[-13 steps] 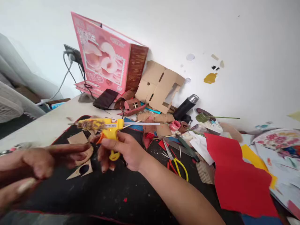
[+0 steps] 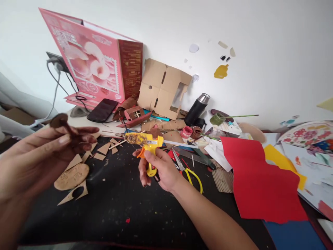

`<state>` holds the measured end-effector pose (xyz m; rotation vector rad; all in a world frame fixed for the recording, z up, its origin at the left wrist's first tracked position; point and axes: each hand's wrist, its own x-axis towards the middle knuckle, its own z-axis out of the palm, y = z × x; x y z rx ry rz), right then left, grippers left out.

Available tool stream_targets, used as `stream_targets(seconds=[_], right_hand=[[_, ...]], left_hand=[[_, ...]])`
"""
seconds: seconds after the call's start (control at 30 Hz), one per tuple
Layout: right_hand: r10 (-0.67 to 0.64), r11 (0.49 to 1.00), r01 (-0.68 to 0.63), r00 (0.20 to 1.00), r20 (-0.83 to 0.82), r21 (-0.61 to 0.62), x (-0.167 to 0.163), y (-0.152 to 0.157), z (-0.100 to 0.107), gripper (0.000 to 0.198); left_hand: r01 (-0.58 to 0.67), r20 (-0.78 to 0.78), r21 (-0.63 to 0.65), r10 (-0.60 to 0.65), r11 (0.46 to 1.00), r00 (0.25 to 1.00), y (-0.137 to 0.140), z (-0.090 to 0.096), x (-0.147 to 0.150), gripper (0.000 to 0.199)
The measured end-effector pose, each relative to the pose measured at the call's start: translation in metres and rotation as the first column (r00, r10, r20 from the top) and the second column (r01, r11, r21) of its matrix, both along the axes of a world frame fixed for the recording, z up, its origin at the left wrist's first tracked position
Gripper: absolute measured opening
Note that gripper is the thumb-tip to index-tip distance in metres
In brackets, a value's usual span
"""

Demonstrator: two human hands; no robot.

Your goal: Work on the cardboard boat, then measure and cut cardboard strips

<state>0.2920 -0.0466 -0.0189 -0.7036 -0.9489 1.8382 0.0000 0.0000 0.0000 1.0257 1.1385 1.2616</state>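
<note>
My left hand [image 2: 36,158], raised at the left, pinches a small dark brown piece [image 2: 59,121] with a round flat top and a thin stem. What the piece is I cannot tell. My right hand [image 2: 166,168] is wrapped round the handle of a yellow hot glue gun [image 2: 153,141], with fingers by its orange trigger. The gun's stained front points left, and a pale glue stick [image 2: 182,144] juts from its back. Below my left hand lie a rounded cardboard piece [image 2: 74,176] and a pointed cardboard scrap with a hole [image 2: 83,190].
A black mat [image 2: 109,215] covers the table. Yellow-handled scissors [image 2: 194,180], red paper [image 2: 260,177] and paint jars [image 2: 186,132] lie to the right. A black flask [image 2: 196,110], flattened cardboard [image 2: 162,86], small model house [image 2: 134,114], phone [image 2: 102,110] and pink box [image 2: 96,62] stand or lie behind.
My left hand has risen, and the brown piece now shows in its fingers. The glue gun in my right hand has moved right, away from the left hand. The view has shifted to the right.
</note>
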Motion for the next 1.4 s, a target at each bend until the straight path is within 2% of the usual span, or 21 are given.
stream_targets(seconds=[0.03,0.1,0.17,0.23,0.3,0.33,0.4,0.47,0.63,0.67,0.73,0.8,0.87,1.0,1.1,1.27,1.4], right_hand=[[-0.027,1.0,0.027,1.0,0.007,-0.009,0.004,-0.003,-0.004,0.047],[-0.072,0.997,0.072,0.997,0.012,-0.023,0.01,-0.008,-0.012,0.049],[-0.076,0.997,0.076,0.997,0.015,-0.023,0.013,-0.012,-0.018,0.051],[-0.035,0.999,0.036,0.999,0.039,-0.011,0.013,-0.015,-0.021,0.054],[0.023,1.0,-0.022,0.995,0.093,-0.009,0.013,-0.018,-0.021,0.059],[0.05,0.999,-0.048,0.991,0.124,-0.015,0.013,-0.02,-0.021,0.061],[0.097,0.995,-0.092,0.981,0.17,-0.039,0.013,-0.023,-0.019,0.065],[0.129,0.991,-0.119,0.974,0.185,-0.061,0.013,-0.025,-0.017,0.067],[0.157,0.986,-0.144,0.972,0.175,-0.082,0.012,-0.025,-0.013,0.067],[0.165,0.985,-0.153,0.972,0.169,-0.083,0.011,-0.025,-0.012,0.067],[0.193,0.98,-0.181,0.968,0.158,-0.087,0.01,-0.026,-0.013,0.066],[0.222,0.973,-0.208,0.963,0.156,-0.098,0.007,-0.027,-0.014,0.064],[0.241,0.968,-0.224,0.957,0.161,-0.116,0.005,-0.028,-0.016,0.062],[0.245,0.964,-0.221,0.954,0.171,-0.148,0.004,-0.029,-0.018,0.062],[0.24,0.966,-0.217,0.955,0.176,-0.139,0.004,-0.029,-0.019,0.061],[0.248,0.969,-0.239,0.95,0.192,-0.07,0.004,-0.031,-0.023,0.054],[0.267,0.964,-0.256,0.941,0.21,-0.078,0.003,-0.031,-0.023,0.053]], left_hand=[[-0.024,0.057,0.04,0.021,0.999,0.998,0.011,0.015,0.021,0.007],[-0.047,0.121,0.069,0.038,0.997,0.992,0.032,0.032,0.051,0.008],[0.012,0.141,0.096,-0.026,0.995,0.99,0.051,0.037,0.067,0.006],[0.073,0.108,0.153,-0.09,0.985,0.99,0.07,0.035,0.079,0.013],[0.167,0.001,0.191,-0.171,0.967,0.985,0.088,0.034,0.09,0.021],[0.264,-0.085,0.196,-0.252,0.944,0.964,0.096,0.035,0.096,0.022],[0.475,-0.291,0.183,-0.414,0.861,0.862,0.108,0.038,0.109,0.021],[0.627,-0.432,0.101,-0.534,0.772,0.727,0.116,0.043,0.121,0.024],[0.816,-0.569,-0.096,-0.704,0.57,0.425,0.126,0.051,0.141,0.026],[0.827,-0.581,-0.122,-0.715,0.548,0.388,0.128,0.05,0.144,0.026],[0.811,-0.594,-0.154,-0.709,0.564,0.379,0.134,0.047,0.148,0.026],[0.765,-0.607,-0.184,-0.683,0.617,0.405,0.142,0.041,0.151,0.027],[0.726,-0.616,-0.228,-0.674,0.649,0.409,0.15,0.035,0.153,0.03],[0.708,-0.593,-0.283,-0.698,0.647,0.401,0.16,0.023,0.158,0.033],[0.723,-0.557,-0.268,-0.715,0.637,0.423,0.161,0.017,0.164,0.032],[0.719,-0.5,-0.242,-0.719,0.651,0.483,0.16,0.013,0.17,0.023],[0.701,-0.507,-0.278,-0.72,0.657,0.474,0.162,0.011,0.173,0.022]])
